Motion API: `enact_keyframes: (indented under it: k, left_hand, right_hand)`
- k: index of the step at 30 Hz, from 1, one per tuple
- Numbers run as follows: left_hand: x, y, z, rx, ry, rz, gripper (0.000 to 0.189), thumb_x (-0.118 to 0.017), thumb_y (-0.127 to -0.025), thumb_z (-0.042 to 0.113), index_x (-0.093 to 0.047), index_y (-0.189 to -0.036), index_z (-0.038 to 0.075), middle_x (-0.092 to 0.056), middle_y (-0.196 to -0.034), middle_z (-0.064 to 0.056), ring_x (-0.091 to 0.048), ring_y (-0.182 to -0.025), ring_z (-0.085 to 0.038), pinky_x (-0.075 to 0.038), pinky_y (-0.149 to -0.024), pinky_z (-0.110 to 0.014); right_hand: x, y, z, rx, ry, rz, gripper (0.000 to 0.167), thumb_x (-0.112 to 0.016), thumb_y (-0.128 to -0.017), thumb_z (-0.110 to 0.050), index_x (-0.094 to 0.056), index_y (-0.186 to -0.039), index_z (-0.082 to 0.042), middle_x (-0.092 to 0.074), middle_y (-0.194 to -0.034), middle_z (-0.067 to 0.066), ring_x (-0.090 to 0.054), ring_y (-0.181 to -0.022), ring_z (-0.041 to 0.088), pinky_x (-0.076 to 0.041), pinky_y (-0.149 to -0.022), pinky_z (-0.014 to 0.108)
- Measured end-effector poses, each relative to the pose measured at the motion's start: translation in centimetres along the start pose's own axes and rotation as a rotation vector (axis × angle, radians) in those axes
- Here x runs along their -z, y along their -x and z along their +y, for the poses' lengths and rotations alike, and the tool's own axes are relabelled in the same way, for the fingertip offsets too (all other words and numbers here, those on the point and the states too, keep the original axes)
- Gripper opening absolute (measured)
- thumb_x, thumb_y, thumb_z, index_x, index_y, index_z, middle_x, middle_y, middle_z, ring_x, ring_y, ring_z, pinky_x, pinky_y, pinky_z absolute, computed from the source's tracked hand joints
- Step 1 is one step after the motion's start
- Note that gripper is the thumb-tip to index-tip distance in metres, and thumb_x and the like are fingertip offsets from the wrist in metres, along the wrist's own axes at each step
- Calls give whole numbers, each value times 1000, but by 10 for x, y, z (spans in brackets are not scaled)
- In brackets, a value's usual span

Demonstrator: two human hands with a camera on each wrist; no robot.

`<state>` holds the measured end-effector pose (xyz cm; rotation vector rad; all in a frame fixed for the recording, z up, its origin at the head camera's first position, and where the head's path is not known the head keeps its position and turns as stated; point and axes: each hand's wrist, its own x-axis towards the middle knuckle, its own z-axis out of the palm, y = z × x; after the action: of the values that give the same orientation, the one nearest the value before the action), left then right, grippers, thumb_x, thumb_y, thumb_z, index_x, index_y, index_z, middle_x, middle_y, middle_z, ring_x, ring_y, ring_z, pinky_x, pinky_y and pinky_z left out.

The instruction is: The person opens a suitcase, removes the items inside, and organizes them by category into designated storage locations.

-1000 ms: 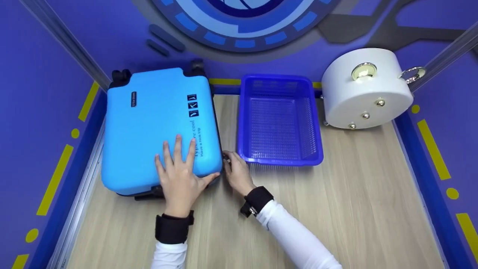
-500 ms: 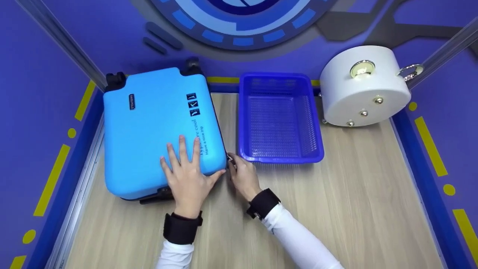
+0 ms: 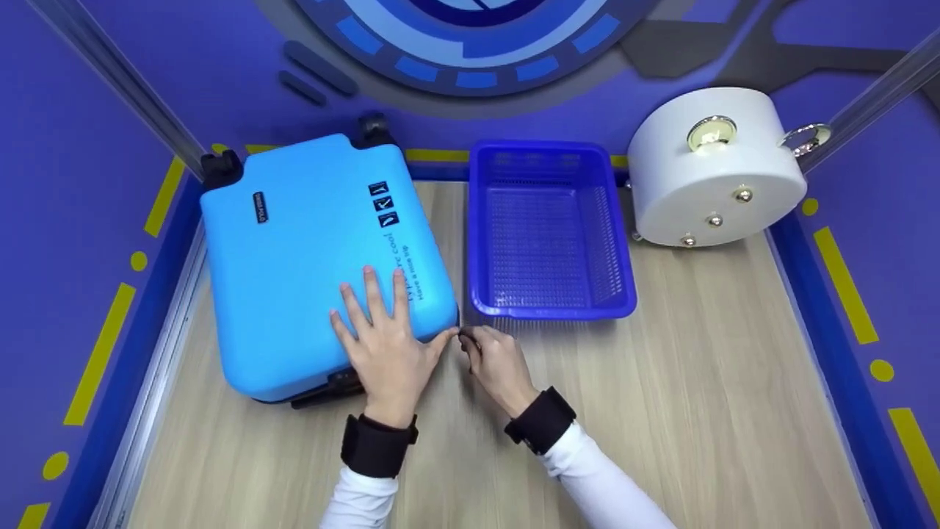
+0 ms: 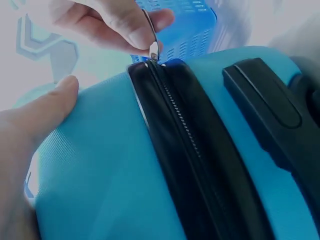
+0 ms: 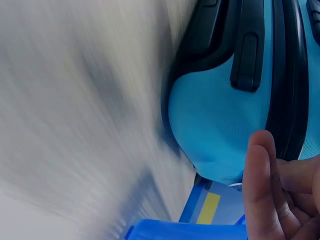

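A light blue hard-shell suitcase (image 3: 316, 242) lies flat at the left, its wheels toward the back wall. On its front right part my left hand (image 3: 393, 356) rests with fingers spread, the thumb reaching over the corner. At that same corner my right hand (image 3: 503, 364) pinches a metal zipper pull (image 4: 154, 49) between thumb and fingers. In the left wrist view the zipper (image 4: 180, 115) runs down the middle of a black band along the suitcase's side, from the pull toward the handle (image 4: 265, 100). The right wrist view shows the curled fingers (image 5: 262, 185) beside that band.
Just right of the suitcase stands a blue plastic basket (image 3: 552, 314), close to the right hand. A white drum-shaped case (image 3: 723, 169) with metal rings and studs sits at the back right. Blue walls (image 3: 81, 147) enclose the wood-patterned surface (image 3: 705, 411).
My right hand has drawn the zipper pull toward me, round to the front corner. The suitcase has turned slightly and shifted right at its near end, the left hand moving with it.
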<state>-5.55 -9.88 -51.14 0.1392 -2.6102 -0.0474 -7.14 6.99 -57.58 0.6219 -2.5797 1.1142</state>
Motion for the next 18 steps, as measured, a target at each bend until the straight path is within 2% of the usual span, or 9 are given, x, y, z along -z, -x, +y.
enact_keyframes:
  k: [4, 7, 11, 15, 18]
  left_hand:
    - [4, 0, -11, -68, 83, -26, 119, -83, -65, 77, -45, -159, 16, -36, -164, -22, -34, -146, -55, -32, -113, -70]
    - [11, 0, -31, -112, 187, -91, 111, -86, -69, 69, -46, -157, 16, -35, -165, -19, -32, -149, -50, -27, -116, -69]
    - [24, 4, -71, -85, 229, -149, 111, -86, -68, 71, -46, -157, 17, -33, -167, -14, -30, -152, -42, -19, -119, -70]
    - [33, 12, -113, -39, 217, -155, 119, -81, -64, 78, -45, -158, 16, -33, -167, -14, -26, -153, -46, -13, -116, -77]
    - [38, 16, -136, -14, 242, -167, 122, -80, -62, 79, -42, -160, 18, -30, -169, -11, -19, -155, -47, -12, -109, -85]
  right_hand:
    - [0, 4, 2, 28, -25, 29, 6, -73, -93, 3, -75, -98, 4, -73, -82, 10, -69, -66, 16, -56, -58, 24]
    - [0, 5, 4, 19, -58, 39, 9, -73, -92, 5, -75, -101, 4, -74, -85, 10, -71, -71, 17, -58, -62, 24]
    - [0, 5, 5, 1, -94, 22, 12, -72, -92, 5, -75, -104, 4, -75, -89, 11, -73, -75, 18, -59, -65, 23]
    - [-1, 5, 4, -9, -94, 17, 14, -72, -91, 4, -75, -105, 3, -75, -90, 10, -71, -73, 16, -57, -62, 22]
    - [-2, 5, 3, -14, -83, 12, 15, -73, -91, 4, -75, -106, 2, -76, -91, 9, -71, -73, 16, -57, -62, 23]
